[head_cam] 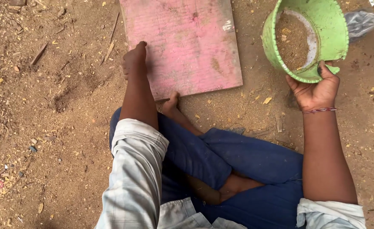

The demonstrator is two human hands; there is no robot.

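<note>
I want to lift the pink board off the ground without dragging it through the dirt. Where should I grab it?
Take the pink board by its long side edges, coming from both sides. It lies flat on the dirt, so hands must slip under an edge. The left hand already rests at its left edge; the right hand holds the green bowl.
</note>
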